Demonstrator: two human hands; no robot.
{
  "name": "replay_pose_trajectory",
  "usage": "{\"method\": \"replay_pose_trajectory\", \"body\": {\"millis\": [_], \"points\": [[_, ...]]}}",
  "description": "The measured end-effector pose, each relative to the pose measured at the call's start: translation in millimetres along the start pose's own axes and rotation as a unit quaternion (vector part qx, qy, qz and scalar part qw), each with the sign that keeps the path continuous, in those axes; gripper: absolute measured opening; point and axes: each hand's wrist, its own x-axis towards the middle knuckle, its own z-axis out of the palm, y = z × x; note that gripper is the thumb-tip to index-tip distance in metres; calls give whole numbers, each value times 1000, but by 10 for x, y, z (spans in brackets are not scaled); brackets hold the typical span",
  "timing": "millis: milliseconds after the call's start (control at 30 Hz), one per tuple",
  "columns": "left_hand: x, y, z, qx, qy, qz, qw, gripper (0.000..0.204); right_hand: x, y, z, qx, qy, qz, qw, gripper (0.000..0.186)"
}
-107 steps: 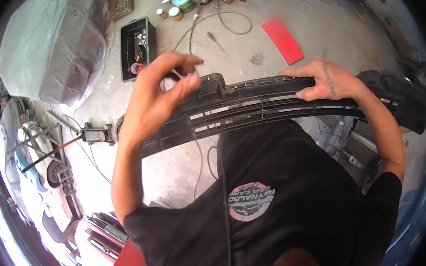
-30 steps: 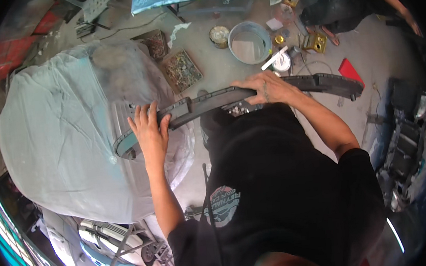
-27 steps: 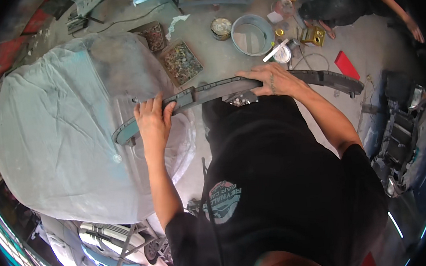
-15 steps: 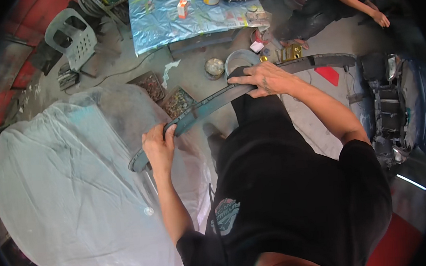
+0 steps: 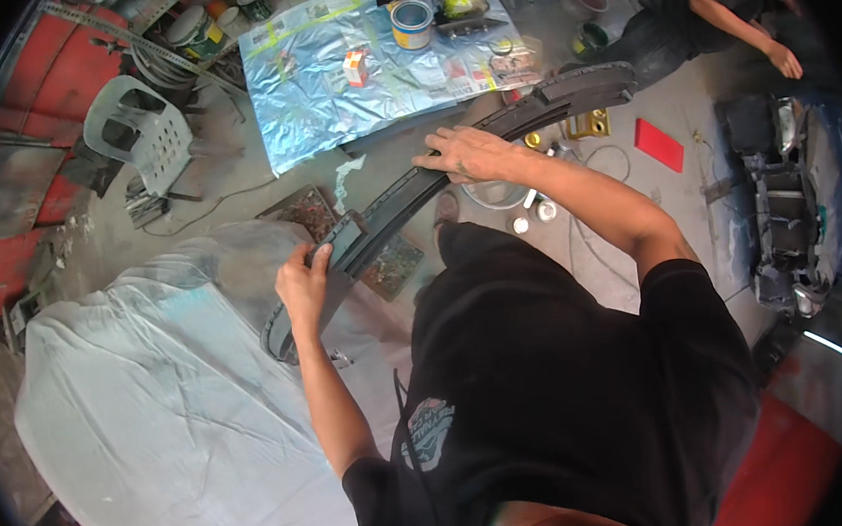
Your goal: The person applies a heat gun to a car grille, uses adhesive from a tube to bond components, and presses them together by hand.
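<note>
A long, curved, dark plastic trim strip (image 5: pixel 399 197) stretches slantwise in front of me, from lower left to upper right. It looks like a car body part, with ridges and small tabs along it. My left hand (image 5: pixel 302 284) grips it near its left end, thumb on top and fingers around the near edge. Closer to its middle, my right hand (image 5: pixel 472 154) is closed over it, fingers lying across the upper side. The left end hangs over a pale sheet (image 5: pixel 176 411) draped on something large; the right end reaches past my right hand.
Ahead stands a foil-covered table (image 5: pixel 320 113) with a paint can (image 5: pixel 412 24) and a small box (image 5: pixel 354 69). A plastic chair (image 5: pixel 160 155) is at left. Trays (image 5: pixel 396 265), jars and a red sheet (image 5: pixel 659 145) lie on the floor. A co-worker (image 5: pixel 732 1) is at far right, beyond a vehicle part (image 5: pixel 782 205).
The strip has turned, showing more of its ridged side, and its right part has swung farther away from me. My right hand has shifted slightly left. Both hands keep their hold.
</note>
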Motion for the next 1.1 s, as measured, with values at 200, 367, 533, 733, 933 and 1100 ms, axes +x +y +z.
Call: {"method": "replay_pose_trajectory", "body": {"millis": [200, 367, 533, 733, 933, 1100], "points": [[744, 216, 195, 41, -86, -35, 995, 41, 356, 811, 375, 67, -33, 20, 997, 64], [1538, 324, 329, 17, -132, -33, 991, 41, 570, 1324, 282, 89, -51, 35, 994, 67], [2310, 61, 770, -27, -226, -53, 972, 41, 764, 1808, 305, 88, -84, 79, 989, 54], [2957, -149, 1257, -111, -288, -83, 948, 39, 1066, 2286, 705, 127, -145, 147, 970, 59], [3582, -572, 1674, -167, -346, -115, 916, 37, 1432, 2504, 1054, 159, -158, 215, 950, 45], [3975, -805, 1981, -80, -374, -84, 920, 41, 1654, 2627, 1311, 163, -197, 248, 934, 62]]}}
